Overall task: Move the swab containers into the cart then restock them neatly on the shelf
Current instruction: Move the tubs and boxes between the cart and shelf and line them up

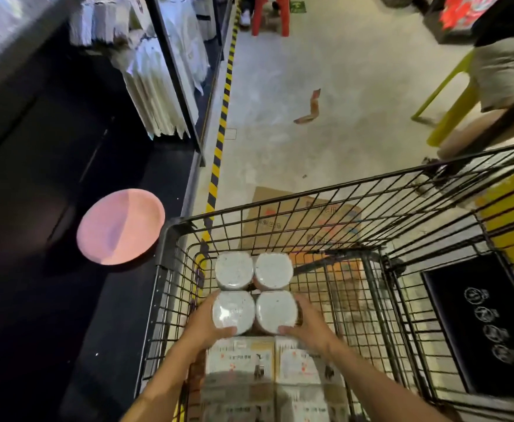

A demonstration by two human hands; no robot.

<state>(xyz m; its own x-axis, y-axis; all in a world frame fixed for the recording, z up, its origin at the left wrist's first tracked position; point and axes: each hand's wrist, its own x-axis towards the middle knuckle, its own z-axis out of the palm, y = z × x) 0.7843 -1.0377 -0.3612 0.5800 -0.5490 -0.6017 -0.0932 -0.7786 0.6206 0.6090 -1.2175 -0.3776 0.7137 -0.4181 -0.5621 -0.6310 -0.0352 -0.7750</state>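
Several round swab containers with white lids stand upright in the black wire cart (170, 269). The near pair (254, 312) stands side by side; my left hand (207, 327) grips the left container and my right hand (306, 324) grips the right one. The far pair (253, 271) stands just beyond, touching them. Flat boxed packs (267, 367) lie in the cart under my wrists. The dark shelf (51, 166) runs along the left.
A pink round plate (121, 227) lies on the dark shelf beside the cart's left corner. White packaged goods (155, 86) hang further along the shelf. Flattened cardboard (304, 220) lies on the floor ahead. A seated person on a yellow stool (450, 95) is at the right.
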